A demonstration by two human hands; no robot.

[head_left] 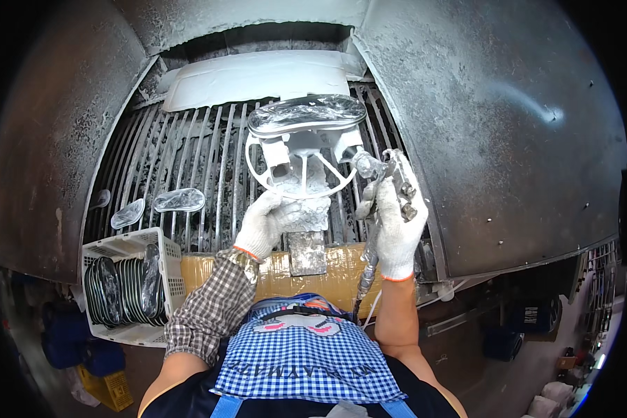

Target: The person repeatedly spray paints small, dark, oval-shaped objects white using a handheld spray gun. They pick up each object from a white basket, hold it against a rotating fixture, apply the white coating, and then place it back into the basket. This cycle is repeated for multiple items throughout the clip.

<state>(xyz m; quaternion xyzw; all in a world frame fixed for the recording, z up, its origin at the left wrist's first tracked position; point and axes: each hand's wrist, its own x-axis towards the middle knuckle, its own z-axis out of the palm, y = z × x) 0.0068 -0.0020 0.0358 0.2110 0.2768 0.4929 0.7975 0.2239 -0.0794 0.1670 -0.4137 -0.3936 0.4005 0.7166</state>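
My right hand (400, 226), in a white glove, is closed around a metal spray gun (370, 167) whose front end points at the stand. My left hand (263, 223), also gloved, has its fingers curled at the near left rim of a white-coated spoked wheel (304, 182). Above the wheel, on powdery white supports, rests a long black part (306, 115) with rounded ends and a glossy, film-like surface. The wheel stands on a crusted block (306, 216) over the bars. My left fingertips are partly hidden.
Dusty metal bars (216, 160) run beneath, between metal side walls (508, 139). At the left, a white crate (175, 279) holds several dark oval parts; small film-covered pieces (179, 200) lie on the bars. A taped brown edge (209, 272) and white sheet (258, 76) lie near and far.
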